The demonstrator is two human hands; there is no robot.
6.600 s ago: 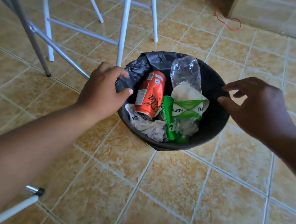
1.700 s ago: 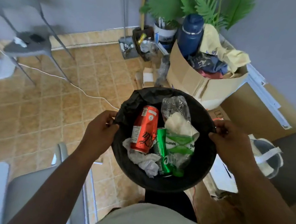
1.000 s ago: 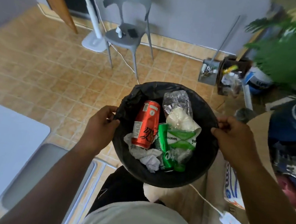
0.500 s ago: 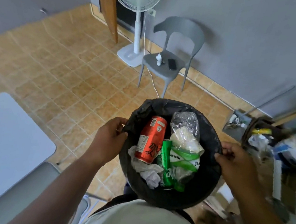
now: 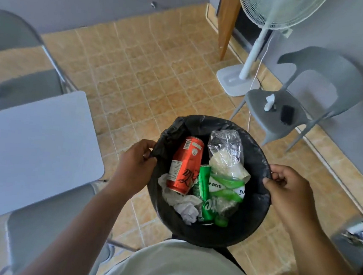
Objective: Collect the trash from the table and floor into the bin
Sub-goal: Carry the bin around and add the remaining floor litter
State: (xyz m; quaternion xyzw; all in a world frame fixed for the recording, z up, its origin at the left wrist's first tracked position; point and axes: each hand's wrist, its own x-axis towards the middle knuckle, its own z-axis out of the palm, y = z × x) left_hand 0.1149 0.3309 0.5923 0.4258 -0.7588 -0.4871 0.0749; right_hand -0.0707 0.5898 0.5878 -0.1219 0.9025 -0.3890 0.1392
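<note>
I hold a round black-lined bin [image 5: 255, 213] up in front of my chest, off the floor. My left hand [image 5: 134, 168] grips its left rim and my right hand [image 5: 286, 189] grips its right rim. Inside lie a red can [image 5: 184, 164], a green can [image 5: 203, 195], a crushed clear plastic bottle [image 5: 226, 150] with a green label, and crumpled white paper [image 5: 186, 208].
A grey table [image 5: 29, 145] is at the left with a folding chair [image 5: 21, 66] behind it and another chair seat [image 5: 46, 224] near me. A standing fan [image 5: 250, 62] and a grey plastic chair [image 5: 290, 103] stand by the wall at the right. Tiled floor [image 5: 149, 72] lies ahead.
The bin went from the floor up into both hands. My view has swung round to the left, bringing the table, fan and grey chair into sight; the grip on the rim is unchanged.
</note>
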